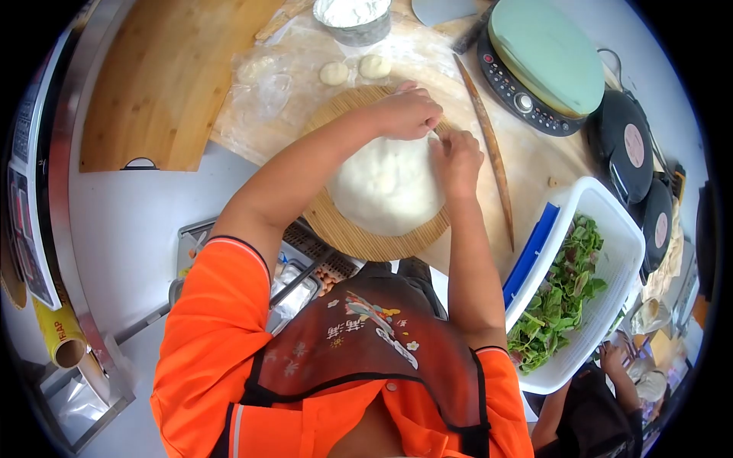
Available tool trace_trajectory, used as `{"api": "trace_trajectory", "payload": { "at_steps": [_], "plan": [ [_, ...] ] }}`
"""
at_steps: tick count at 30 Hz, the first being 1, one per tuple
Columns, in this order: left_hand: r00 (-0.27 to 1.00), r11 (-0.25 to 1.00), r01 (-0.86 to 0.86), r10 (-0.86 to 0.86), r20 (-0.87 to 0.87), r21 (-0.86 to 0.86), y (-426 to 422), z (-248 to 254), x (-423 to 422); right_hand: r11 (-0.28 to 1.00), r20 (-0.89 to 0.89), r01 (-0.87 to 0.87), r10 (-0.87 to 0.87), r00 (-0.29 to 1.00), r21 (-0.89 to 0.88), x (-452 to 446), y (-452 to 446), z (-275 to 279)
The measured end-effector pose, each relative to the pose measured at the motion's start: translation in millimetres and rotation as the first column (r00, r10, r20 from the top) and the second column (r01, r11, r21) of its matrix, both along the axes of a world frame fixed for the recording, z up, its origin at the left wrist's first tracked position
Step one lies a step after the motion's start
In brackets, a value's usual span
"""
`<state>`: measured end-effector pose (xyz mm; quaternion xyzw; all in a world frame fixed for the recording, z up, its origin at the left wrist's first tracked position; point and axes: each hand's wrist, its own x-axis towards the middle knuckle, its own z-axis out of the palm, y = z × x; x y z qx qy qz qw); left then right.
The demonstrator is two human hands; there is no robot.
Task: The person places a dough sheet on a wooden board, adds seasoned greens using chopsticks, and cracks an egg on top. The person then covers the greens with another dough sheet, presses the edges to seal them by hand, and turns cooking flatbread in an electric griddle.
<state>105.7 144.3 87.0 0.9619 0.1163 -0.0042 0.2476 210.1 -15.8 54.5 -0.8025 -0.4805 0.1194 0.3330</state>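
Observation:
A wide, flat round of white dough point(385, 187) lies on a round slatted bamboo board point(343, 235) in front of my body. My left hand point(408, 113) reaches across the dough's far side, fingers curled in at its upper right edge. Close beside it, my right hand point(458, 159) pinches the right edge of the same dough. The fingertips of both hands nearly meet, and the bit of dough between them is mostly hidden.
Two small dough balls point(353, 71) and a bowl of flour point(353, 21) stand beyond the board. A tapered wooden rolling pin point(489, 149) lies right, near a round griddle point(546, 57). A white basket point(603, 305) holds leafy greens. Another person point(592, 412) is at lower right.

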Motion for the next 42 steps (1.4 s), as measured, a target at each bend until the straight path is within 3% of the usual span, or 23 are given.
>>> {"api": "trace_trajectory", "payload": {
  "at_steps": [3, 6, 10, 12, 15, 18, 21, 24, 31, 34, 40, 42],
  "plan": [
    [0.999, 0.996, -0.053, 0.053, -0.007, -0.065, 2, -4, 3, 0.998, -0.106, 0.032, -0.037, 0.994, -0.049, 5, 6, -4],
    [0.994, 0.995, -0.101, 0.101, 0.027, -0.020, 3, -16, 6, 0.992, -0.090, 0.060, -0.070, 0.994, -0.107, 7, 11, 4],
    [0.973, 0.972, -0.214, 0.203, 0.108, 0.100, 0, -25, -3, 0.988, 0.057, 0.036, -0.028, 0.998, -0.151, 9, 16, 2],
    [0.975, 0.981, -0.175, 0.161, 0.153, 0.081, -5, -21, -17, 0.988, 0.105, 0.028, -0.012, 0.994, -0.152, 9, 16, 0],
    [0.975, 0.993, -0.108, 0.094, 0.201, 0.057, -12, -15, -27, 0.996, 0.042, -0.025, 0.029, 0.999, -0.091, 12, 13, -3],
    [0.970, 0.998, -0.063, 0.058, 0.236, 0.014, -9, -17, -26, 0.997, -0.189, -0.059, 0.050, 0.981, -0.043, 15, 9, 10],
    [0.980, 1.000, 0.015, -0.016, 0.199, 0.007, -8, -12, -19, 0.995, -0.230, -0.090, 0.097, 0.968, 0.041, 17, 4, 10],
    [0.983, 0.996, 0.073, -0.082, 0.163, 0.058, -4, -18, -14, 0.978, -0.110, -0.133, 0.151, 0.982, 0.160, 12, -1, 10],
    [0.993, 0.996, 0.093, -0.093, 0.066, 0.002, 17, -27, -9, 0.987, -0.053, -0.073, 0.081, 0.995, 0.141, 12, 0, 0],
    [0.997, 0.993, -0.046, 0.038, -0.065, -0.113, 26, -30, -5, 0.989, -0.007, -0.045, 0.047, 0.999, 0.143, 11, 4, -5],
    [0.987, 0.972, -0.155, 0.144, -0.077, -0.175, 26, -24, -5, 0.989, 0.076, -0.037, 0.026, 0.997, 0.145, 9, 8, -10],
    [0.986, 0.978, -0.167, 0.164, -0.036, -0.123, 25, -29, -6, 0.987, 0.101, -0.037, 0.021, 0.995, 0.156, 9, 9, -14]
  ]
}}
